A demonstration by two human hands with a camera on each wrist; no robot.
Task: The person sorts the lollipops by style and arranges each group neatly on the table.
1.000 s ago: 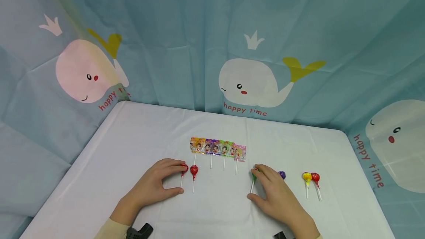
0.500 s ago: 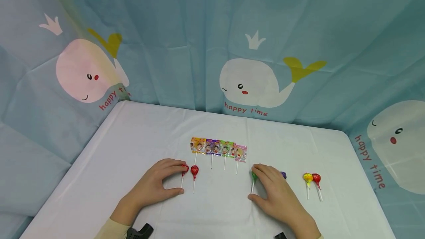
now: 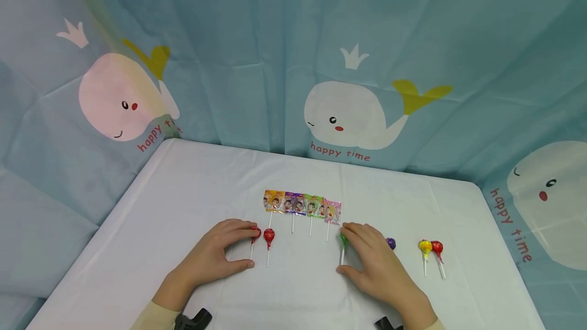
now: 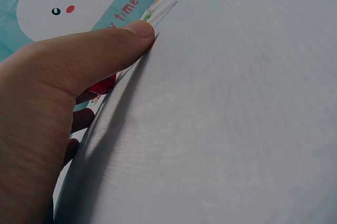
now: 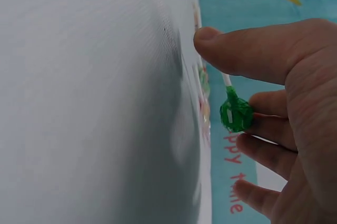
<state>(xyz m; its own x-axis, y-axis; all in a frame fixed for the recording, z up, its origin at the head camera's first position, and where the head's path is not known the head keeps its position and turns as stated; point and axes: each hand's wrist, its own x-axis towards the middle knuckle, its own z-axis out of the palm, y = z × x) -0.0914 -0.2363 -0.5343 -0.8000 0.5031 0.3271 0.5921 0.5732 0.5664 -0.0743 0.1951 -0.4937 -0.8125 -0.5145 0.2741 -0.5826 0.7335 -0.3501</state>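
Note:
At the centre left of the table, my left hand [image 3: 215, 251] holds a red lollipop [image 3: 255, 238], fingertips over its head and thumb by the stick's lower end. A second red lollipop [image 3: 269, 237] lies just right of it. My right hand [image 3: 373, 258] grips a green lollipop [image 3: 343, 241] between fingers at the head and thumb at the stick end. In the right wrist view, the green wrapped head [image 5: 236, 112] sits against the fingers, its stick running behind the thumb. The left wrist view shows the thumb [image 4: 139, 30] hiding most of the red lollipop.
Behind the hands lie flat-packet lollipops in a row: orange [image 3: 273, 200], purple [image 3: 294, 203], green [image 3: 314, 206] and pink [image 3: 332, 211]. A purple lollipop [image 3: 391, 243] shows past the right hand. Further right are a yellow lollipop [image 3: 425, 247] and a red one [image 3: 437, 248].
My right hand has shifted slightly left with the green lollipop, uncovering a little more of the purple lollipop's head. The left hand has stayed where it was.

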